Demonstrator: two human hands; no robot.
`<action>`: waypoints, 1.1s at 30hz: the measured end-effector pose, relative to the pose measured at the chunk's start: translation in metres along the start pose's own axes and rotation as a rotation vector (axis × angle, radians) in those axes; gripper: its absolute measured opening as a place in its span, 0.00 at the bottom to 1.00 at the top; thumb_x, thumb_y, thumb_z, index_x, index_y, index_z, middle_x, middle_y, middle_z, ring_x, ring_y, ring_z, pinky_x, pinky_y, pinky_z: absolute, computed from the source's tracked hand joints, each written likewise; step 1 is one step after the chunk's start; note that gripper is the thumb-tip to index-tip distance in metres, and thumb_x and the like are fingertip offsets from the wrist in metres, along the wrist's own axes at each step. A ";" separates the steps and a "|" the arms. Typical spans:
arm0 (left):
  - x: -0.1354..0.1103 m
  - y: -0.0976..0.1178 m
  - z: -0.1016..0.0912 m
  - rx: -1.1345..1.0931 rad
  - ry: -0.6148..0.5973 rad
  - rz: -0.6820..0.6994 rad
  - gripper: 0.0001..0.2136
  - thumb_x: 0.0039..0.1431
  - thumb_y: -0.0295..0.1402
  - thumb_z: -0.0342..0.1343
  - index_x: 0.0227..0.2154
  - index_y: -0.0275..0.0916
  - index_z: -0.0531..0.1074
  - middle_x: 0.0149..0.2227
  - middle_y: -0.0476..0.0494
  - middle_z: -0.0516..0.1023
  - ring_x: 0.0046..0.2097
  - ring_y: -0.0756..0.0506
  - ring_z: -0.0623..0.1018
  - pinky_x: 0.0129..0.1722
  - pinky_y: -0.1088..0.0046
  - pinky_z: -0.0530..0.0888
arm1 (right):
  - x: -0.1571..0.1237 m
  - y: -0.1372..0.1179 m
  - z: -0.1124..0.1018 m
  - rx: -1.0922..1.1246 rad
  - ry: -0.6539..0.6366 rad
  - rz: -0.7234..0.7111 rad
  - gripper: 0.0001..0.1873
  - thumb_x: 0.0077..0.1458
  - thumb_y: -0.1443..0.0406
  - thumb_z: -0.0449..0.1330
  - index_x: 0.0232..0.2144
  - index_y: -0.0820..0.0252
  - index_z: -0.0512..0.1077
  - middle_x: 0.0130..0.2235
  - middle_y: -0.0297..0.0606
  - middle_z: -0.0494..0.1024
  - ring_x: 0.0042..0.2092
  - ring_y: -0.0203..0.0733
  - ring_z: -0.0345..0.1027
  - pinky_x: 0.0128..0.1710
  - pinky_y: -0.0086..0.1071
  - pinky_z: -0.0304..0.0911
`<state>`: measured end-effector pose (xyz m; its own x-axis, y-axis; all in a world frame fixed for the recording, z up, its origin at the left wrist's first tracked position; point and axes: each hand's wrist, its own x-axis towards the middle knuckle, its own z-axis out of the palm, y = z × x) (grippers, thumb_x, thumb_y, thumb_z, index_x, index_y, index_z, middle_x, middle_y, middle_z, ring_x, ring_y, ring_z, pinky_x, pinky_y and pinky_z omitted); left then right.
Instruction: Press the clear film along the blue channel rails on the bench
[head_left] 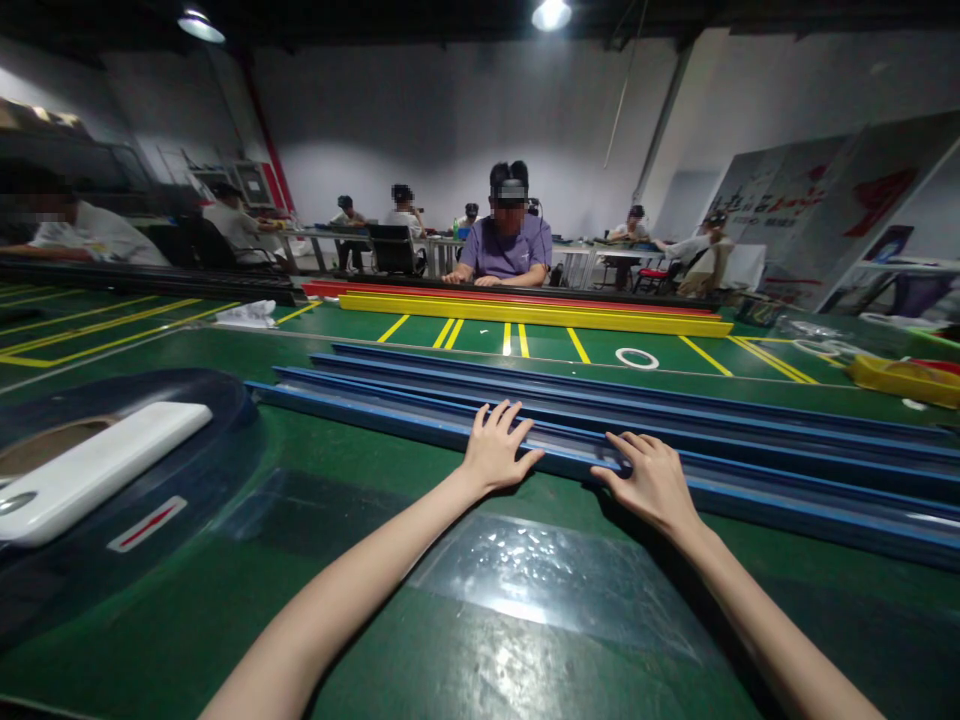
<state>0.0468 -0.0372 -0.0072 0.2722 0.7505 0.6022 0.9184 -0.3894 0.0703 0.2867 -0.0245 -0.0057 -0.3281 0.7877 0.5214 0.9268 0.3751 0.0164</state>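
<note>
Long blue rails (750, 445) lie side by side across the green table (315, 470) in front of me. My left hand (496, 450) rests flat on the nearest rail with its fingers spread. My right hand (651, 478) lies on the same rail a little to the right, fingers stretched over its edge. Neither hand grips anything. A patch of clear film (555, 580) lies on the table just below my hands.
At the left sits a big dark tape reel (150, 470) with a white flat bar (97, 465) on top. Farther back lie yellow and red rails (525, 310) and a small white ring (637, 358). A person in purple (506, 250) sits opposite; others sit behind.
</note>
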 end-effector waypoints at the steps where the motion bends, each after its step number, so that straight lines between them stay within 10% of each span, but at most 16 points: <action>1: 0.003 0.000 -0.001 0.003 -0.007 -0.018 0.21 0.54 0.48 0.45 0.46 0.42 0.66 0.53 0.41 0.64 0.55 0.40 0.59 0.53 0.56 0.55 | 0.001 -0.001 0.000 0.004 -0.006 -0.003 0.28 0.46 0.50 0.52 0.45 0.61 0.68 0.44 0.46 0.70 0.47 0.50 0.59 0.44 0.40 0.53; 33: 0.004 -0.092 -0.022 0.277 -0.035 -0.247 0.10 0.54 0.34 0.42 0.33 0.38 0.67 0.35 0.41 0.70 0.41 0.41 0.67 0.40 0.65 0.62 | 0.046 -0.087 0.012 0.077 -0.141 -0.075 0.33 0.50 0.46 0.46 0.49 0.65 0.61 0.45 0.51 0.67 0.47 0.51 0.57 0.44 0.40 0.51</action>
<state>-0.0427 -0.0103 0.0059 0.0376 0.8237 0.5658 0.9992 -0.0382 -0.0108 0.1888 -0.0145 0.0066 -0.4232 0.8146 0.3967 0.8838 0.4676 -0.0172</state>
